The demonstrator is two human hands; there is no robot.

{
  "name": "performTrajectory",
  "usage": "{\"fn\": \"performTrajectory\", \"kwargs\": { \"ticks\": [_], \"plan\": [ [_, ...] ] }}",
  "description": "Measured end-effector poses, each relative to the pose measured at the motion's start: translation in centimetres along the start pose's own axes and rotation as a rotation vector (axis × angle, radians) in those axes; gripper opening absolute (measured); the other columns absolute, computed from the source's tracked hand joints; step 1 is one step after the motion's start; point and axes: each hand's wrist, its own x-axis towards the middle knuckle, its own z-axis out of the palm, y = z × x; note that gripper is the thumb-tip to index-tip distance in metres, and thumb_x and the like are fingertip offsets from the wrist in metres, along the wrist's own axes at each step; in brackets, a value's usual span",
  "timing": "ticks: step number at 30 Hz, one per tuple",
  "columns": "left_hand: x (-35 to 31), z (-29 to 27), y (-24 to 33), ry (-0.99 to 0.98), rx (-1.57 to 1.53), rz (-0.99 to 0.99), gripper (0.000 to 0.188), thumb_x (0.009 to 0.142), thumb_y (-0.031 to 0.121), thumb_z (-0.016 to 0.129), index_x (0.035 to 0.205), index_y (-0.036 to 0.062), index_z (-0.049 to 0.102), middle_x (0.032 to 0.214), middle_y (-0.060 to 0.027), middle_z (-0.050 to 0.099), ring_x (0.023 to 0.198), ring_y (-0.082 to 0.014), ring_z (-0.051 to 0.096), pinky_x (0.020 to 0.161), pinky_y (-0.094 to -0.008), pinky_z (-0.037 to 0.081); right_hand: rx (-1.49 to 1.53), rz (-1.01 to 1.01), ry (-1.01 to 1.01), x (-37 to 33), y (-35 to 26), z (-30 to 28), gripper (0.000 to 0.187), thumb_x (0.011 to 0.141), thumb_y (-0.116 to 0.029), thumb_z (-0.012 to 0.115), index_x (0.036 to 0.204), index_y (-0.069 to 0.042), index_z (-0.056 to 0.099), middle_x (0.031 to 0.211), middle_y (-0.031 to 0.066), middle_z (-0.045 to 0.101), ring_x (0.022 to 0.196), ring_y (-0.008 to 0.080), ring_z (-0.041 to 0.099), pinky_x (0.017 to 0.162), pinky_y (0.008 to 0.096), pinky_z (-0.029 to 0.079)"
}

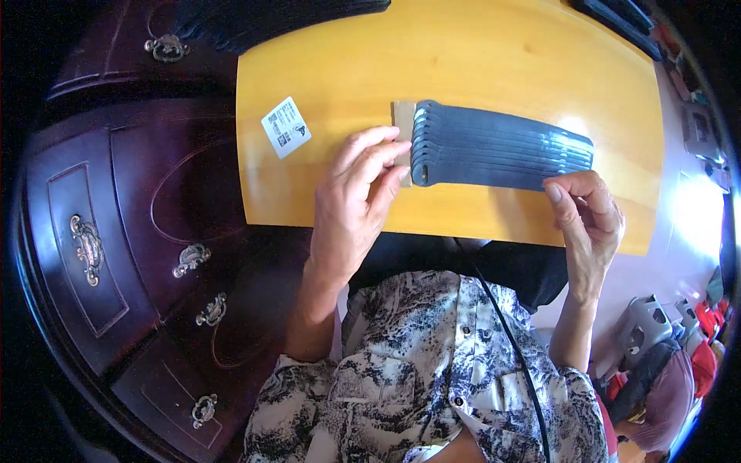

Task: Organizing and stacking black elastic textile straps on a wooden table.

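A row of black hook-and-loop cable ties (pixel 494 150) lies fanned side by side on the yellow table, overlapping, with rounded, slotted heads at the left and shiny ends at the right. A brown cardboard strip (pixel 403 116) stands out beside the heads and runs partly beneath them. My left hand (pixel 356 181) rests its fingertips on this strip and against the heads, its thumb and fingers apart. At the lower right corner of the row, my right hand (pixel 590 212) pinches the end of the nearest tie between thumb and forefinger.
A white printed label (pixel 286 128) lies on the table (pixel 332 85) at the left. Dark bundles (pixel 278 19) sit along the far edge, others (pixel 617 23) at the far right corner. Dark wooden drawers (pixel 85 247) stand at the left; grey plastic stools (pixel 647 328) at the right.
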Motion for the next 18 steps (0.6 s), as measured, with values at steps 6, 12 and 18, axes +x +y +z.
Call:
{"fn": "performTrajectory", "kwargs": {
  "ticks": [6, 12, 18],
  "plan": [
    [-0.1, 0.1, 0.6, 0.000, 0.131, 0.066, 0.031, 0.080, -0.008, 0.064, 0.109, 0.0033, 0.064, 0.116, -0.0112, 0.061, 0.095, -0.0214, 0.062, 0.080, -0.0305, 0.053, -0.003, 0.002, 0.052, -0.8, 0.7, -1.3, 0.011, 0.083, -0.010, 0.072, 0.082, -0.001, 0.066, 0.073, 0.0002, 0.061, 0.063, 0.0061, 0.053, 0.057, 0.0210, 0.043],
    [3.8, 0.7, 1.0, -0.061, 0.259, 0.167, 0.038, 0.081, -0.010, 0.055, 0.118, -0.0001, 0.059, 0.120, -0.0153, 0.058, 0.106, -0.0320, 0.056, 0.093, -0.0370, 0.047, 0.086, 0.067, 0.112, -1.4, 1.6, -2.5, 0.013, 0.082, -0.010, 0.073, 0.080, 0.001, 0.065, 0.077, 0.0045, 0.064, 0.064, 0.0096, 0.057, 0.059, 0.0240, 0.046],
    [13.1, 2.9, -0.7, -0.072, 0.384, 0.343, 0.048, 0.078, -0.016, 0.046, 0.125, -0.0078, 0.051, 0.124, -0.0228, 0.054, 0.108, -0.0367, 0.052, 0.094, -0.0386, 0.046, -0.025, -0.012, 0.140, -1.9, 0.1, -2.8, 0.012, 0.084, -0.010, 0.071, 0.080, 0.000, 0.065, 0.076, 0.0054, 0.065, 0.063, 0.0107, 0.057, 0.055, 0.0249, 0.045]
  ]
}}
